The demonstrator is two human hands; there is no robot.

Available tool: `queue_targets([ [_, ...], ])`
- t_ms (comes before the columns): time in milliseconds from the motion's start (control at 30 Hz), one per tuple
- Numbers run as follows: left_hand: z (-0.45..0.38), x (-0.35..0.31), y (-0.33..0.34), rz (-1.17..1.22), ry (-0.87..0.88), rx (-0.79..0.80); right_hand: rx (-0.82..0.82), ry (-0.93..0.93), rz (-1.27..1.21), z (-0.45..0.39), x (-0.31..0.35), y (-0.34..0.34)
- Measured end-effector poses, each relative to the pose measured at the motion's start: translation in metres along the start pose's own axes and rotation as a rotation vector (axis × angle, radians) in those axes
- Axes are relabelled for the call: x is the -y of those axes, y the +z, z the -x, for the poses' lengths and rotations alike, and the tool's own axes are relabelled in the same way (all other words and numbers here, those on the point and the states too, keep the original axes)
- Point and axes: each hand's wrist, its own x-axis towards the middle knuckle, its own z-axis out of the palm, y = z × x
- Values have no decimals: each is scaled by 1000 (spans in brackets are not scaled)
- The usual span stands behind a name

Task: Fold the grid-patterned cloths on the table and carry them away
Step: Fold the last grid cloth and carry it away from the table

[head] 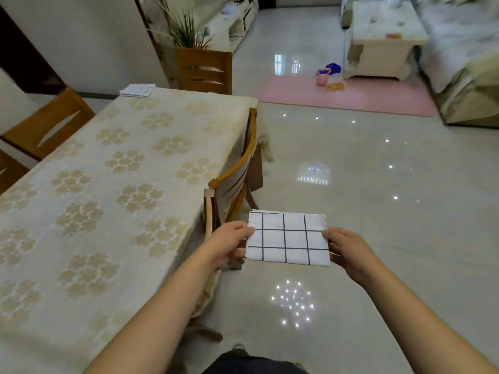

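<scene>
A folded white cloth with a dark grid point(287, 238) is held flat in the air over the tiled floor, to the right of the table. My left hand point(229, 242) pinches its left edge and my right hand point(348, 251) pinches its right edge. A second grid-patterned cloth point(137, 90) lies folded on the far corner of the table point(113, 190), which is covered with a beige flowered tablecloth.
A wooden chair point(235, 179) is tucked at the table's right side, close to my left hand. More chairs stand at the far end point(205, 70) and the left side point(46, 125). A pink rug point(351, 95) with toys, a low cabinet point(383, 41) and a sofa point(464, 63) lie across the glossy floor.
</scene>
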Motion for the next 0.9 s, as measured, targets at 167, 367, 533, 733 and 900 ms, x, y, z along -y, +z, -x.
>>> queue_targets([
  [167, -24, -21, 22, -59, 61, -12, -38, -8, -32, -21, 13, -16],
  [367, -86, -50, 29, -79, 140, -77, -93, -35, -19, -72, 39, -18],
  [533, -149, -79, 24, -80, 183, -67, -147, -42, -38, -124, 72, -13],
  [733, -204, -127, 26, -87, 245, -15, -245, -115, -60, -168, 114, -16],
  [900, -253, -163, 37, -113, 304, -18, -298, -125, -111, -210, 141, -28],
])
